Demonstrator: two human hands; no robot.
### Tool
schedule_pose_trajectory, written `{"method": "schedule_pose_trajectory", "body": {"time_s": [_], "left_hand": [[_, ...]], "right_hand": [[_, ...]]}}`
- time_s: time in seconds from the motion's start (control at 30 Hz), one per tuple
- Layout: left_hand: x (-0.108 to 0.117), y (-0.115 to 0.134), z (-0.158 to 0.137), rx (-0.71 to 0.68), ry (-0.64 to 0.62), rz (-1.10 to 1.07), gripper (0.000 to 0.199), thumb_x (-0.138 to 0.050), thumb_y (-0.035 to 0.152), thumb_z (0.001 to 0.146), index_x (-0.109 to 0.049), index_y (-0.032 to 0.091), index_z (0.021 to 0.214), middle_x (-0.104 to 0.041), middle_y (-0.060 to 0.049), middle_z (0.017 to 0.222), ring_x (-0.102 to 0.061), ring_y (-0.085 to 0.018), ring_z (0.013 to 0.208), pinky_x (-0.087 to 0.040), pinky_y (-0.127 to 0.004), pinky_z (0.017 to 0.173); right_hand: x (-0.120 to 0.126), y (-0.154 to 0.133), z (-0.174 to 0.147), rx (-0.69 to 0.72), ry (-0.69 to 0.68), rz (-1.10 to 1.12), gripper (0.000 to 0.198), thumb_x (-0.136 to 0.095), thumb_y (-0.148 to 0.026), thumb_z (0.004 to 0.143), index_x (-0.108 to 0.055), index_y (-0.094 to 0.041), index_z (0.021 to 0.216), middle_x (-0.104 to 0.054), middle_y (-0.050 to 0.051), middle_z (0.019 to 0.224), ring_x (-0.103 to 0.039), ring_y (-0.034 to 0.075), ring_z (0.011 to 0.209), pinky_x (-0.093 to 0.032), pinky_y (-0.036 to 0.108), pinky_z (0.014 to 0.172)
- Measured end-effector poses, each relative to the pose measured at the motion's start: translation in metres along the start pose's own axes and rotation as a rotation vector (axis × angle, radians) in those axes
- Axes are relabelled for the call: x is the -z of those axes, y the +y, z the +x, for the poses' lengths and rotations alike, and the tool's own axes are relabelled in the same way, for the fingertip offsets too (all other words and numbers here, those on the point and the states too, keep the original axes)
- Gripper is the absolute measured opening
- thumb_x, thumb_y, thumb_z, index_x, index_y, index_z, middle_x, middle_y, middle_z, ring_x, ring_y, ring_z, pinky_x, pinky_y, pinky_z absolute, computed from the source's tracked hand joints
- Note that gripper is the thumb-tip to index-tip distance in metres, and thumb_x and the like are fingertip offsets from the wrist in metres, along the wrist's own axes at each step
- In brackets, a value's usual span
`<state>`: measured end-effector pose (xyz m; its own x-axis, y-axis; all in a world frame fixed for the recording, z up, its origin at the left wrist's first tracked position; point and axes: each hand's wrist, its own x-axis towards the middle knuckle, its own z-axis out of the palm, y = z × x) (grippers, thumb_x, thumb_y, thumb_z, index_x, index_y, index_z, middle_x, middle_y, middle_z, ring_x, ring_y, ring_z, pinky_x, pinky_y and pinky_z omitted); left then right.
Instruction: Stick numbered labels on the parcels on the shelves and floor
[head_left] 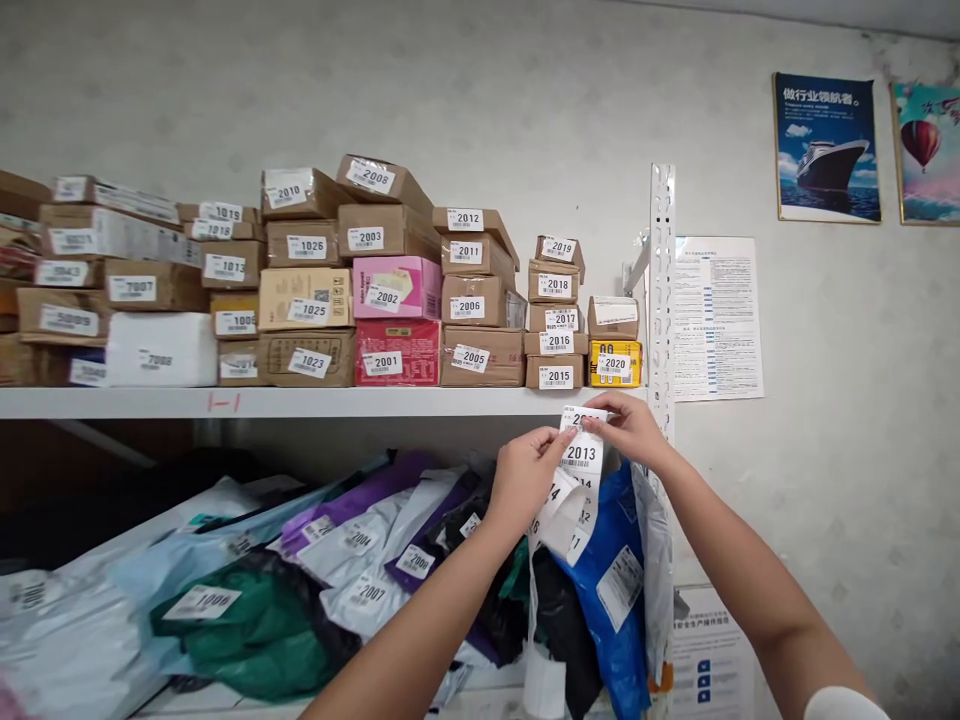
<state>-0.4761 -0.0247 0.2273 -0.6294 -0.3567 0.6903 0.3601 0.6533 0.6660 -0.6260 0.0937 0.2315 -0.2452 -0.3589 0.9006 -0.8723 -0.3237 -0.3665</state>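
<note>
Label strip (pixel 582 456) hangs between left hand (pixel 526 472) and right hand (pixel 631 430). Left: fingertips pinched on its upper left edge. Right: likewise pinched, top right corner.

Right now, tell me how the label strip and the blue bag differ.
The label strip is held by the left hand and right hand; the blue bag, behind it, is unheld. The strip is white; the bag is blue. The strip is narrow and curling; the bag is broader and creased. Both bear print.
</note>
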Motion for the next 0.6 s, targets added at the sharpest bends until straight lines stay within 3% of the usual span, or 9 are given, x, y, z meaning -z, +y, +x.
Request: {"method": "schedule_pose_trajectory", "body": {"time_s": [0.1, 0.2, 0.33, 0.4, 0.47, 0.6], "left_hand": [[-0.004, -0.005, 0.006, -0.048, 0.067, 0.082, 0.056, -0.051, 0.070, 0.076, -0.054, 0.019, 0.055, -0.048, 0.001, 0.052, -0.041, -0.014, 0.056, -0.029, -0.027, 0.055], [-0.007, -0.007, 0.014, -0.076, 0.143, 0.090, 0.056, -0.049, 0.069, 0.079, -0.043, 0.021, 0.051, -0.038, 0.003, 0.050, -0.036, -0.013, 0.056, -0.027, -0.027, 0.055], [-0.010, -0.009, 0.019, -0.015, 0.221, 0.026, 0.059, -0.056, 0.068, 0.074, -0.030, 0.022, 0.047, -0.027, 0.005, 0.047, -0.028, -0.011, 0.053, -0.024, -0.027, 0.054], [-0.014, -0.012, 0.017, 0.038, 0.210, 0.010, 0.059, -0.063, 0.066, 0.068, -0.030, 0.023, 0.046, -0.028, 0.006, 0.045, -0.030, -0.012, 0.051, -0.025, -0.027, 0.053], [-0.017, -0.018, 0.011, 0.069, 0.161, 0.004, 0.056, -0.067, 0.063, 0.066, -0.035, 0.023, 0.045, -0.036, 0.005, 0.042, -0.036, -0.013, 0.050, -0.028, -0.027, 0.053], [-0.023, -0.039, -0.008, 0.126, 0.070, -0.023, 0.053, -0.065, 0.065, 0.064, -0.040, 0.023, 0.044, -0.048, 0.002, 0.043, -0.042, -0.014, 0.049, -0.031, -0.027, 0.055]], "right_hand": [[-0.010, 0.001, -0.004, -0.080, 0.109, 0.127, 0.036, -0.079, -0.051, 0.077, -0.075, -0.017, 0.087, -0.076, 0.008, 0.085, -0.067, 0.019, 0.071, -0.056, 0.029, 0.062], [-0.018, -0.003, -0.003, -0.079, 0.217, 0.096, 0.027, -0.077, -0.044, 0.079, -0.074, -0.017, 0.083, -0.075, 0.007, 0.081, -0.066, 0.018, 0.067, -0.055, 0.029, 0.060], [-0.024, -0.019, 0.002, 0.148, 0.304, -0.136, 0.014, -0.066, -0.030, 0.089, -0.075, -0.022, 0.083, -0.074, 0.006, 0.085, -0.067, 0.020, 0.080, -0.054, 0.028, 0.064], [-0.018, -0.025, 0.013, 0.280, 0.336, -0.257, 0.015, -0.062, -0.026, 0.091, -0.075, -0.023, 0.083, -0.072, 0.005, 0.084, -0.065, 0.020, 0.081, -0.053, 0.030, 0.067], [-0.004, -0.026, 0.035, 0.320, 0.405, -0.327, 0.016, -0.060, -0.023, 0.091, -0.074, -0.023, 0.083, -0.071, 0.006, 0.084, -0.064, 0.020, 0.080, -0.052, 0.031, 0.069], [0.035, -0.018, 0.096, 0.181, 0.530, -0.449, 0.009, -0.061, -0.021, 0.090, -0.069, -0.021, 0.086, -0.068, 0.005, 0.087, -0.060, 0.019, 0.080, -0.050, 0.033, 0.075]]}}
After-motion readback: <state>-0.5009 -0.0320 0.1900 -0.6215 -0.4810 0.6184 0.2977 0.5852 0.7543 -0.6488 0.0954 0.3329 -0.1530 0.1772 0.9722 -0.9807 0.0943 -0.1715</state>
